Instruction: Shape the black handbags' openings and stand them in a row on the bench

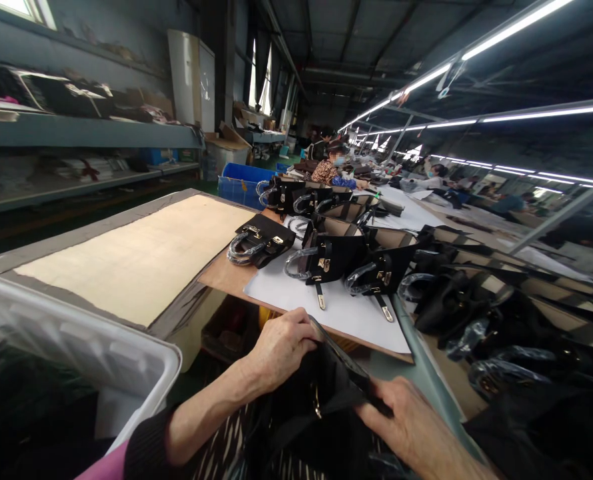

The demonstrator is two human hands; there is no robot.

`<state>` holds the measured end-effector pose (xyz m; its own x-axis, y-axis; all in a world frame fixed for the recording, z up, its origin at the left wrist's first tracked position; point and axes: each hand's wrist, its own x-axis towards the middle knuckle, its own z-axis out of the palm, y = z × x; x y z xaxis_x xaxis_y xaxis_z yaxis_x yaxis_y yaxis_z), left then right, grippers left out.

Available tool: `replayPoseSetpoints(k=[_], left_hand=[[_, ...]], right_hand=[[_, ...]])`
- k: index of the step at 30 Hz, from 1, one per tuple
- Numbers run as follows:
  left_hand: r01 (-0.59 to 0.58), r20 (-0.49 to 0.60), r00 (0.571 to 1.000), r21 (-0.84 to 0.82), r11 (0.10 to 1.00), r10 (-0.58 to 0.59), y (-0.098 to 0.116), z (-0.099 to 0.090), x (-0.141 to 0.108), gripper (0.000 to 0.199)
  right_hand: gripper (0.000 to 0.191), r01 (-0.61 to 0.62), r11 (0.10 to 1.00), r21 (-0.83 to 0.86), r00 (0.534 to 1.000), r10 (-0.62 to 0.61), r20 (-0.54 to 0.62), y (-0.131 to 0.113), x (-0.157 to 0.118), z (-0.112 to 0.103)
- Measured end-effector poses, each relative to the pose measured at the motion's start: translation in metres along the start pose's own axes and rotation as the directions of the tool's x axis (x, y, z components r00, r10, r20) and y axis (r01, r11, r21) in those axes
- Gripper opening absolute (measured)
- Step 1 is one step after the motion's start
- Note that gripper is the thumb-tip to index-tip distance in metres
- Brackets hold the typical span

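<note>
Both hands grip the upper edge of a black bag (321, 393) at the near edge of the table. My left hand (284, 347) is closed on the edge's far left end, fingers curled over it. Lower and to the right, my right hand (406, 417) pinches the same edge. A gold-coloured metal piece (317, 400) shows on the bag's side between them; its lower part is dark and hard to make out. Beyond my hands, black handbags (326, 257) with plastic-wrapped handles stand on a white sheet (286, 287).
A white bin (169, 363) stands at the near left, beside a table with a cream sheet (146, 247). More black bags (446, 300) crowd the right side. Behind are a blue bin (239, 183), a shelf (91, 131) and a person in a mask (329, 173) at the long table.
</note>
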<state>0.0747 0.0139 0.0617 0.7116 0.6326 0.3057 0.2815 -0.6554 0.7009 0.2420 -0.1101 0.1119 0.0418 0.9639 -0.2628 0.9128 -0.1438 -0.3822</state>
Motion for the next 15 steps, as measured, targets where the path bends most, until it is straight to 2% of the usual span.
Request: replayPoseSetpoints(k=[2,3,5,7,8,10,15], left_hand=[[-0.046,-0.033,0.998,0.050,0.998,0.048,-0.004,0.000,0.002,0.009],[-0.066,-0.012,0.998,0.046,0.997,0.067,-0.006,-0.001,0.003,0.006],[-0.070,0.115,0.991,-0.031,0.997,0.073,-0.014,-0.005,0.003,0.005],[-0.017,0.261,0.964,-0.124,0.992,0.049,-0.024,-0.010,0.001,0.006],[0.017,0.302,0.953,-0.147,0.989,0.028,-0.030,-0.013,-0.003,0.006],[0.101,0.319,0.946,-0.125,0.987,-0.056,-0.041,-0.015,-0.012,0.007],[0.296,0.321,0.899,0.060,0.953,-0.299,-0.058,-0.004,-0.041,0.007]], right_hand=[[0.031,0.027,0.999,0.043,0.998,-0.029,0.051,0.000,-0.002,0.000],[0.029,0.034,0.997,0.070,0.997,-0.039,0.071,0.000,-0.003,0.000],[0.028,0.036,0.990,0.136,0.993,-0.050,0.102,0.000,-0.004,0.003],[0.029,0.017,0.979,0.201,0.991,-0.043,0.126,0.001,-0.003,0.011],[0.031,0.007,0.972,0.235,0.990,-0.040,0.134,0.002,-0.002,0.017],[0.033,-0.001,0.952,0.307,0.989,-0.045,0.141,0.006,0.003,0.033],[0.032,0.014,0.898,0.439,0.984,-0.090,0.153,0.021,0.017,0.079]])
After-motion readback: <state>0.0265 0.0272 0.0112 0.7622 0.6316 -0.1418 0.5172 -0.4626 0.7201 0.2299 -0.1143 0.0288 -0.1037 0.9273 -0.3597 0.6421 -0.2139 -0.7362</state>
